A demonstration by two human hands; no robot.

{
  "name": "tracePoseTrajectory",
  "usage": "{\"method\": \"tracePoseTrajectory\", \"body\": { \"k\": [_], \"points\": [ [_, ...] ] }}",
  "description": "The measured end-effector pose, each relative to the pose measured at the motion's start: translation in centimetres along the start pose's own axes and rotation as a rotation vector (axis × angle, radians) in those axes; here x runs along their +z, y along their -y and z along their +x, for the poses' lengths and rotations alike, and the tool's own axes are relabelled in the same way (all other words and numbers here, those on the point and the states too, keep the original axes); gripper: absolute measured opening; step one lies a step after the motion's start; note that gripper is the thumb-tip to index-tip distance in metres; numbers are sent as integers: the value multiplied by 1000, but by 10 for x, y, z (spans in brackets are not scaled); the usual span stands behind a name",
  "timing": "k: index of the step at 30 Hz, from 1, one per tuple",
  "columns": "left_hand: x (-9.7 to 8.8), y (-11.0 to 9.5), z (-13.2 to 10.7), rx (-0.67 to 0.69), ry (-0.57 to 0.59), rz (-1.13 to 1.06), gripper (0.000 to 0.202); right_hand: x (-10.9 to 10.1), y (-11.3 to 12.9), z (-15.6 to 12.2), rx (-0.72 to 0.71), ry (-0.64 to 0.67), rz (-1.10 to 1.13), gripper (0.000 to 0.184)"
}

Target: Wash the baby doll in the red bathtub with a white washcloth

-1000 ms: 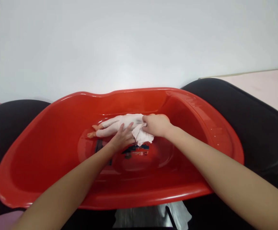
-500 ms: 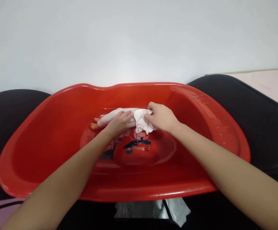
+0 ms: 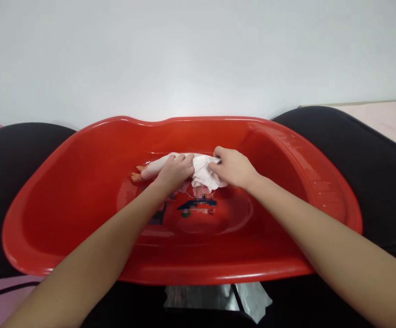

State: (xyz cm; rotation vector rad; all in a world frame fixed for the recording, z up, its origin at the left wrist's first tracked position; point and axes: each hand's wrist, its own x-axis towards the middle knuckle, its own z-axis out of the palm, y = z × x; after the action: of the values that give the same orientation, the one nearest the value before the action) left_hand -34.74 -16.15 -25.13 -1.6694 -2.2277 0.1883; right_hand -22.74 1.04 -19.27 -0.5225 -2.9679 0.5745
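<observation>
In the red baby bathtub [image 3: 58,205] lies a doll [image 3: 155,167] in white clothing, its bare feet pointing left. My left hand [image 3: 176,172] is closed over the doll's middle, fingers curled onto the white clothing and fingertips beside the cloth. A crumpled white cloth [image 3: 207,175] hangs between both hands, pinched at its right side by the thumb and fingers of my right hand [image 3: 234,167]. The doll's head and upper body are hidden behind the cloth and my right hand.
Black padded seats [image 3: 351,168] flank the tub on both sides. A pale wall [image 3: 184,59] rises close behind it. Printed pictures [image 3: 198,205] mark the tub floor. Silvery sheets [image 3: 201,297] show below the front rim, and pink fabric [image 3: 3,303] lies at lower left.
My left hand's fingers have drawn up and curled more over the doll. The cloth hangs slightly wider under my right hand, which keeps its pinch. The view has shifted a little.
</observation>
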Motion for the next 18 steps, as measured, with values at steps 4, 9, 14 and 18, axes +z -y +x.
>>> {"method": "tracePoseTrajectory", "body": {
  "k": [4,9,14,18],
  "points": [
    [-10,-8,6,-158,62,8,18,-1,5,-7,-91,-103,-9,15],
    [-3,3,6,-290,31,-76,23,6,17,-25,-526,-94,-231,27],
    [-8,11,2,-301,49,-128,22,47,29,-28,-1185,243,-315,41],
    [-17,10,6,-310,92,-140,20,86,52,-8,-1394,409,-386,46]
  ]
}}
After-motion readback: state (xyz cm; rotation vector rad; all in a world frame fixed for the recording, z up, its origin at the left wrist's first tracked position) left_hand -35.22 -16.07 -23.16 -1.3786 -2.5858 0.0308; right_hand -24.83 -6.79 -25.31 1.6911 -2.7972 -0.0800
